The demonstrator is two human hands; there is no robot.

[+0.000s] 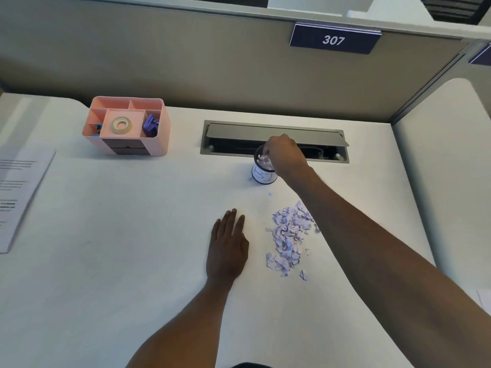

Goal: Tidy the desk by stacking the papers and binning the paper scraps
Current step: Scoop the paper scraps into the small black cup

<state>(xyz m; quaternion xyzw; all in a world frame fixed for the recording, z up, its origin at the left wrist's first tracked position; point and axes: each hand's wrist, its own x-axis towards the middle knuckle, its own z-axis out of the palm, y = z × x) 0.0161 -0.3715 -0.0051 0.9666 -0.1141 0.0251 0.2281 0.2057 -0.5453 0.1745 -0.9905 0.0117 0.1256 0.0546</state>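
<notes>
A pile of small lilac paper scraps (288, 235) lies on the white desk (119, 248), right of centre. Behind it stands a small round bin (261, 177) with a white label, and scraps show inside it. My right hand (285, 155) hovers over the bin's mouth with its fingers bunched and pointing down, pinching a few scraps at the rim. Just left of the pile, my left hand (228, 248) rests flat on the desk with straight fingers. Printed papers (18, 187) lie stacked at the left edge.
A pink desk organiser (159, 144) holding a tape roll and clips stands at the back left. A grey cable hatch (273, 131) is open right behind the bin. Two stray scraps lie near the bin's base. A sheet corner (483, 298) shows at the right edge.
</notes>
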